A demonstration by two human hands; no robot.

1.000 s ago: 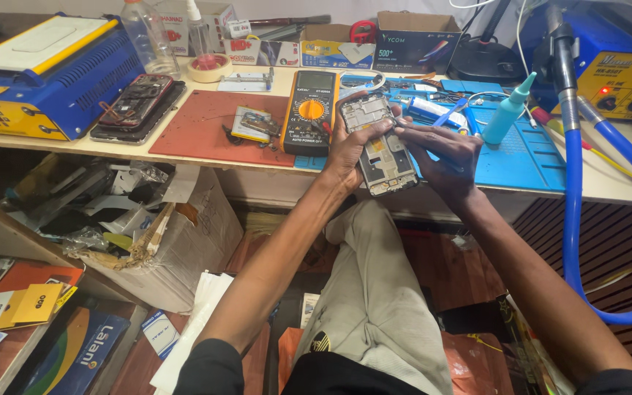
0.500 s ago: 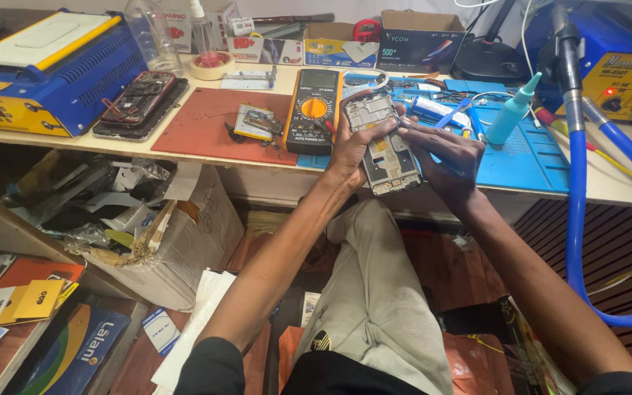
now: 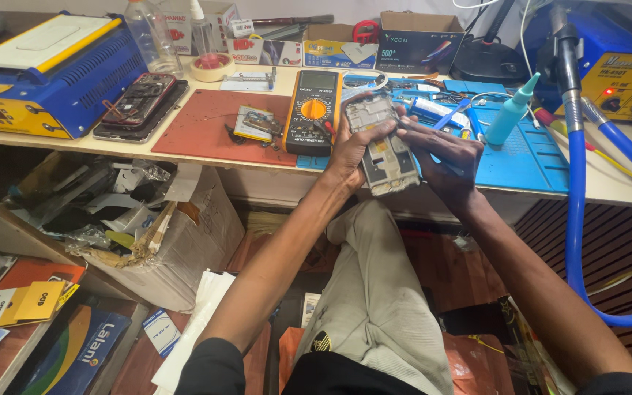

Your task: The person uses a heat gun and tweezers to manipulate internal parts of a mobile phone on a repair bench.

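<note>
**Opened phone held over the table edge**

A cardboard box (image 3: 177, 249) under the table (image 3: 206, 157) is seen stuffed with crumpled plastic and paper scraps. A clear bottle (image 3: 140, 33) at the back of the table appears nearly empty, and a teal squeeze bottle (image 3: 510, 110) is stood upright on the blue mat (image 3: 521, 157). The opened phone (image 3: 383, 143) is held just above the table's front edge, tilted, with its back removed: a pale frame, metal shields and a yellowish patch are exposed. It is gripped from the left by the left hand (image 3: 349, 146), fingers clamped on its edges. The right hand (image 3: 444, 157) is laid against its right side, fingers closed on a thin tool that can barely be made out.
</note>
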